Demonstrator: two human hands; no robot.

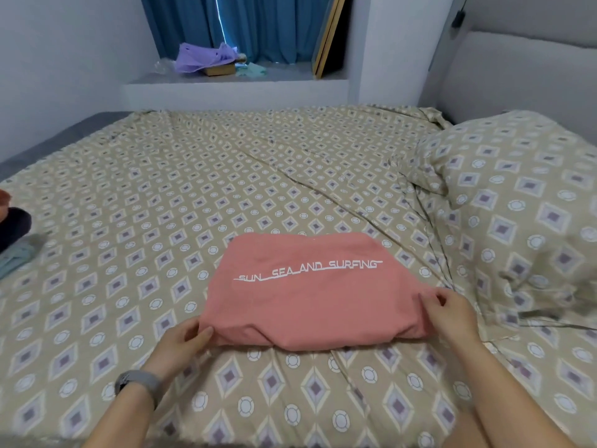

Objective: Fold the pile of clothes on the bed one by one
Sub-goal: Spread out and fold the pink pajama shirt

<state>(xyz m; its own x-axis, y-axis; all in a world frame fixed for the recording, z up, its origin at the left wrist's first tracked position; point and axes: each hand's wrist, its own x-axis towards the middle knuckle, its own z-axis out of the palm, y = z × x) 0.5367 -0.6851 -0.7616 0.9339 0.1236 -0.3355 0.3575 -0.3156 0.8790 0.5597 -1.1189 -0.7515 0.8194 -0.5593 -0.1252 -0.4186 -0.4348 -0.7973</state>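
A pink T-shirt [307, 295] with white lettering lies folded into a rectangle on the patterned bed sheet [193, 195], near the front edge. My left hand [182, 345] grips its near left corner, thumb on top of the cloth. My right hand [452, 313] pinches the near right corner between thumb and fingers. A few other clothes [14, 234], dark, orange and pale green, lie at the far left edge of the bed, mostly cut off by the frame.
A pillow [517, 205] in the same pattern lies at the right, under a grey headboard [517, 69]. Beyond the bed a window ledge [232, 82] holds a purple cloth [203, 58] on a box, with blue curtains behind.
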